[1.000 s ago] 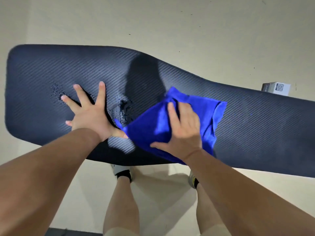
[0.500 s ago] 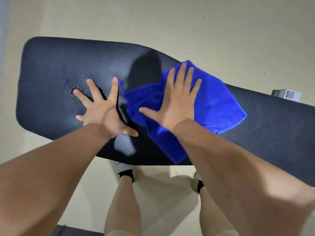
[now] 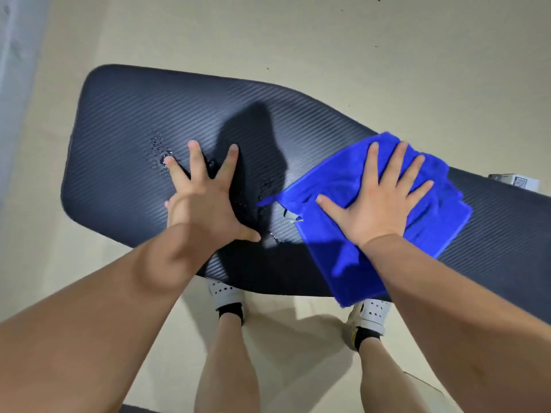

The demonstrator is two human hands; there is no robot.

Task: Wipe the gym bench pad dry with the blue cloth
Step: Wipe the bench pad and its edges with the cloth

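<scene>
A dark ribbed gym bench pad [image 3: 125, 120] stretches across the view from left to right. Water droplets [image 3: 158, 150] bead on it near my left hand, and more lie between my hands. My left hand [image 3: 205, 201] presses flat on the pad, fingers spread, holding nothing. The blue cloth [image 3: 337, 242] lies spread on the pad's right part, its lower corner hanging over the near edge. My right hand [image 3: 378, 201] lies flat on top of the cloth, fingers apart, pressing it down.
The floor [image 3: 298, 31] around the bench is pale beige. A small white box [image 3: 514, 181] sits beyond the pad at the right edge. My legs and white shoes [image 3: 369, 317] stand right below the pad's near edge.
My right hand has slid the cloth to the right along the pad, away from the left hand, and it lies flatter and wider. The left hand stays planted.
</scene>
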